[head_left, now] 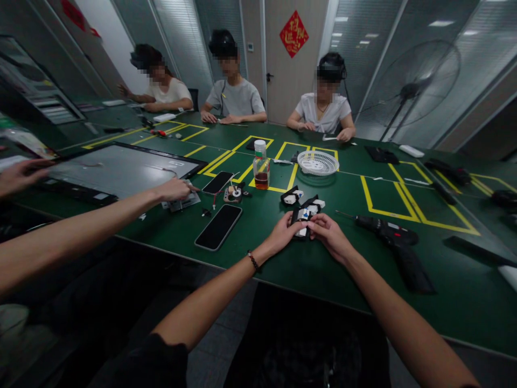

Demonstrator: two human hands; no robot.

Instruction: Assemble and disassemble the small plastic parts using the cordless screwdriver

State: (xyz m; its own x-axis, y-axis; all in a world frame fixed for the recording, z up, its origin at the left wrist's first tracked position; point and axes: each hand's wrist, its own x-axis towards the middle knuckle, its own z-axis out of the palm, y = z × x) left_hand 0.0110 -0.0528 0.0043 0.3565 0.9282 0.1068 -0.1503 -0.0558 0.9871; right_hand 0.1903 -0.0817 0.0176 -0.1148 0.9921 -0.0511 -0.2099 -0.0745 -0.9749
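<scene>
Over the green table near its front edge, my left hand (283, 233) and my right hand (329, 235) meet around a small black-and-white part (302, 216). The fingers of both hands are closed on its sides, with the thumbs at the near end. What kind of part it is, I cannot make out. Just beyond it lie two similar pieces, a left one (291, 196) and a right one (315, 205). A black power drill (388, 230) with a long thin bit rests to the right of my right hand.
Left of my hands lie a phone (218, 227) and a second phone (218, 182). Beyond stand a bottle (261, 168) and a white basket (318, 171). A co-worker's arm (92, 231) reaches in from the left, beside a large flat panel (117, 171). Three people sit opposite.
</scene>
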